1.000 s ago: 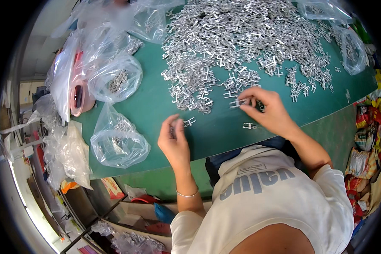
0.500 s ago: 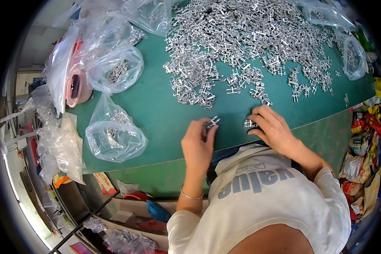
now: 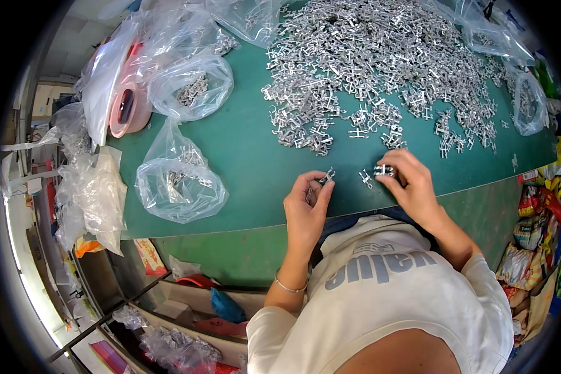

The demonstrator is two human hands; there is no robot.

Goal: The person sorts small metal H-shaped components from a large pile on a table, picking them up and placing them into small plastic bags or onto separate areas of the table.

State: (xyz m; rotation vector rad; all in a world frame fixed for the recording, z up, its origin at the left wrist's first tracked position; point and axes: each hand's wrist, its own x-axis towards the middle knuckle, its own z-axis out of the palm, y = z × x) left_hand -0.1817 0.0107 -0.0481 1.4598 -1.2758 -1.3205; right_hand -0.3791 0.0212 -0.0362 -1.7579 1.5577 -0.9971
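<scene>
My left hand (image 3: pixel 306 202) is closed, with a small silvery metal fitting (image 3: pixel 328 176) showing between thumb and forefinger; what else lies in the curled fingers is hard to make out. My right hand (image 3: pixel 414 187) pinches another small metal fitting (image 3: pixel 383 170), maybe more than one, just above the green table (image 3: pixel 255 193). A loose metal fitting (image 3: pixel 366 179) lies on the tabletop between both hands, nearer the right fingertips. Beyond them spreads a large heap of the same silvery fittings (image 3: pixel 380 62), with small clumps at its near edge.
On the left stand an open clear plastic bag (image 3: pixel 181 193) and another clear bag (image 3: pixel 215 93), both with metal fittings inside. A pink plastic container (image 3: pixel 131 118) is beside them. More clear bags (image 3: pixel 530 103) lie at the far right. Colourful packages (image 3: pixel 527 224) are stacked beyond the table's right edge.
The whole view has shifted, moving the table's contents rightward. A loose fitting now shows on the table between my hands. My right hand has lifted and turned slightly, still pinching metal.
</scene>
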